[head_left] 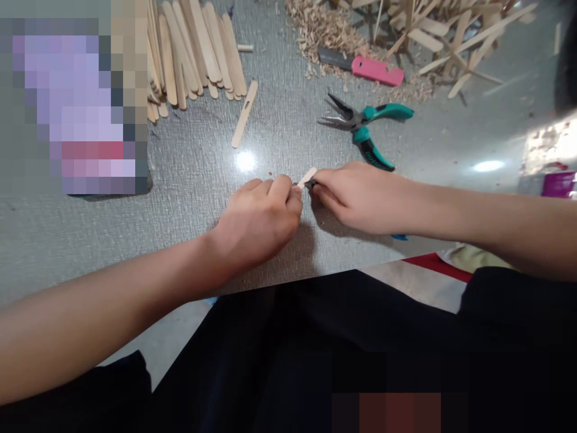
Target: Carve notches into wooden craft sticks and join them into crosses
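My left hand [264, 216] is closed on a wooden craft stick [308, 176], whose rounded end sticks out past the fingers. Close beside it, my right hand [360, 198] is closed around a tool with a dark metal tip [310, 183], which meets the stick. Most of this tool is hidden in the palm; a blue end [399, 237] shows below the wrist and may be its handle. Another craft stick [244, 114], with a small slot cut near its upper end, lies on the table beyond my left hand.
Long-nose pliers [356, 120] with teal handles lie spread beyond my right hand. Craft sticks [193, 54] are piled at the back left. Wood shavings [315, 30], a pink-and-dark tool [377, 70] and crossed stick pieces [451, 36] lie at the back right. A blurred-out patch covers the upper left.
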A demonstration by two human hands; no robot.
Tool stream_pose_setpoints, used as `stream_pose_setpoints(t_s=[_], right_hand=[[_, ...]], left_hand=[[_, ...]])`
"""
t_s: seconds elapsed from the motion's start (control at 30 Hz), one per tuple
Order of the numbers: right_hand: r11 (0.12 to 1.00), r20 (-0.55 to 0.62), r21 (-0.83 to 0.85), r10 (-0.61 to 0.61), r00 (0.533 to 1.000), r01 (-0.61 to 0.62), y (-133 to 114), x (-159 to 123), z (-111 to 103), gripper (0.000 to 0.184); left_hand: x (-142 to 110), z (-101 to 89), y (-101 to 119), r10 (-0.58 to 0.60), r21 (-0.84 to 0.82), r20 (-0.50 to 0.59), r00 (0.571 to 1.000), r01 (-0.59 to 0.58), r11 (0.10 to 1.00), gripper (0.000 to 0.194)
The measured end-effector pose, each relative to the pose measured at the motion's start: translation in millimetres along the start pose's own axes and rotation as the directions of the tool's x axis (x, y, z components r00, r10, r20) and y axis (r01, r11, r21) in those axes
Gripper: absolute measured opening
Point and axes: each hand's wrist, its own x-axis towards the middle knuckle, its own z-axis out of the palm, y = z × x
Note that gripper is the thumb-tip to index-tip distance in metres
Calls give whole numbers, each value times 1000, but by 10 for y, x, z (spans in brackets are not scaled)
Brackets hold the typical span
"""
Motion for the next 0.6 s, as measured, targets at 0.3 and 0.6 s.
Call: stream_pose_setpoints(t_s=[0.3,0.6], right_hand=[[999,14,-28,40,999,-39,-105,-7,-47,30],[988,54,-145,71,996,-63,-152,54,-14,27]], left_hand=[[-16,33,-22,53,22,-38,998,-52,998,39],[25,38,6,38,33,-42,998,-36,999,42]])
